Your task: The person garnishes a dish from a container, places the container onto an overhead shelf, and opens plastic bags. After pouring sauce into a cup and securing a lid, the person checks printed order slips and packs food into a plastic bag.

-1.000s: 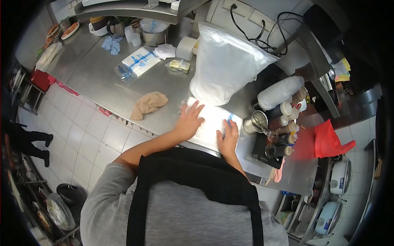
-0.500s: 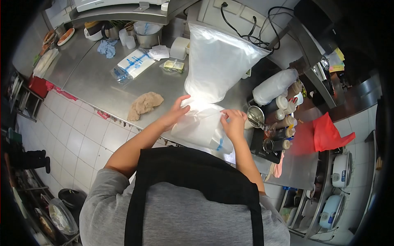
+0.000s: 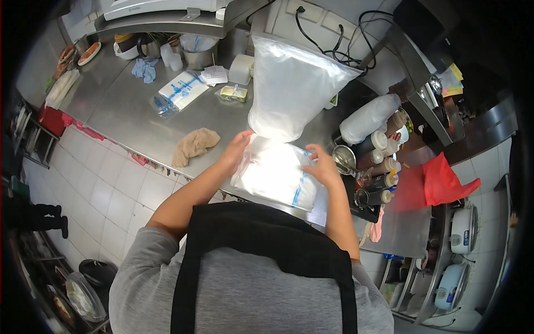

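A flat pack of white plastic bags (image 3: 270,172) in a clear wrapper with blue print lies at the counter's front edge, its middle washed out by glare. At its left edge my left hand (image 3: 236,153) is closed on the pack, fingers pointing away from me. My right hand (image 3: 324,166) is at the upper right corner with thumb and fingers apart, beside the blue-printed wrapper. Just beyond the pack stands a large translucent plastic bag (image 3: 300,89), wide at the top; its contents are unclear.
A brown cloth (image 3: 194,146) lies to the left on the steel counter (image 3: 125,111). Farther back are another wrapped pack (image 3: 182,89) and a small yellow packet (image 3: 233,93). Close on the right stand a metal pot (image 3: 344,156) and several sauce bottles (image 3: 384,181). A red bag (image 3: 448,181) lies beyond.
My right hand has gone from a pinch at the wrapper to spread fingers. The pack now lies flatter and brighter. My left hand has stayed at the left edge, shifting slightly.
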### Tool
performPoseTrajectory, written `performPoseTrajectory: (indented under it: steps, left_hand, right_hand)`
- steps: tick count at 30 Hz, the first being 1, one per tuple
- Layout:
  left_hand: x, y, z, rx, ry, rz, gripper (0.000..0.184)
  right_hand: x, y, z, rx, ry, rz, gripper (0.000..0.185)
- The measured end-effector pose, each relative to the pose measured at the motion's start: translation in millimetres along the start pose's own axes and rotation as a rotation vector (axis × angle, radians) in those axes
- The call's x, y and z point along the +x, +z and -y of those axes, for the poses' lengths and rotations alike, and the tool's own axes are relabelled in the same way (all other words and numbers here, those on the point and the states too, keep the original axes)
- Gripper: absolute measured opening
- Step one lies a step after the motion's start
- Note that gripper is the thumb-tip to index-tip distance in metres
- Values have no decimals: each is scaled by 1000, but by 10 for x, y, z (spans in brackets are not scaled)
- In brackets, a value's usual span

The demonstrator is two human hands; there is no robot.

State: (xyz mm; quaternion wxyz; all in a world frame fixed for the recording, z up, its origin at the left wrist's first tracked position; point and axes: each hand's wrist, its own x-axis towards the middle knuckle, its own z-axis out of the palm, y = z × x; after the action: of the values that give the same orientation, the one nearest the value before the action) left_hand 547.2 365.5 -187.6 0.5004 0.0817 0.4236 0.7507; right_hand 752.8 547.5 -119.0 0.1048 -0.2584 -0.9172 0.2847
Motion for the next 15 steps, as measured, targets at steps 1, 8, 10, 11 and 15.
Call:
performPoseTrajectory:
  steps: [1, 8, 10, 11, 15]
  left_hand:
    - [-2, 28, 50, 230, 92, -22, 45]
    - [39, 142, 143, 780, 234, 50, 41]
    - [-81, 239, -36, 495, 131, 220, 21]
    - [-232, 298, -186, 593, 140, 316, 18]
    - [-875, 369, -798, 720, 253, 865, 16]
  right_hand:
    - [-36, -11, -71, 46, 78, 7, 47]
    - [-470, 342, -445, -9, 133, -171, 36]
    - [-525, 336, -431, 94, 316, -140, 17]
    - [-580, 275, -422, 312, 247, -116, 13]
    - [-898, -461, -17, 799, -163, 114, 10]
